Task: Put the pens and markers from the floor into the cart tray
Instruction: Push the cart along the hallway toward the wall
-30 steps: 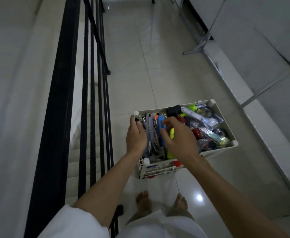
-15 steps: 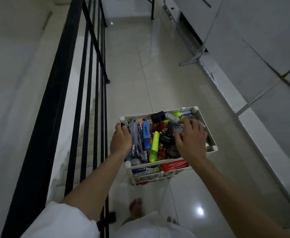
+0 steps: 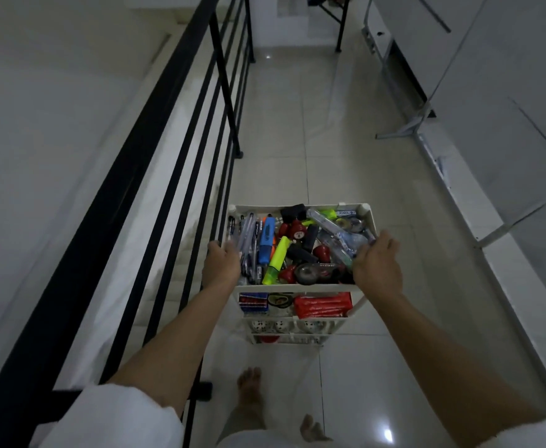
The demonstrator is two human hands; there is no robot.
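A white cart's top tray [image 3: 300,206] stands in front of me, full of stationery. Several pens [image 3: 247,236] lie along its left side, beside a blue marker [image 3: 265,241] and a yellow-green highlighter [image 3: 277,259]. Red and black items and tape rolls fill the middle and right. My left hand [image 3: 221,265] grips the tray's left rim. My right hand [image 3: 376,265] grips the right rim near the front corner. No pens or markers show on the floor.
A black stair railing [image 3: 219,101] runs close along the cart's left, with stairs below. Lower cart shelves hold a red pack [image 3: 323,304] and a blue box [image 3: 252,302]. White panels and a metal stand [image 3: 404,127] line the right. My bare feet [image 3: 250,388] are behind the cart.
My right hand has left the tray's contents, where it put down the yellow-green highlighter, and gone to the right rim. The cart has turned square and moved forward along the corridor.
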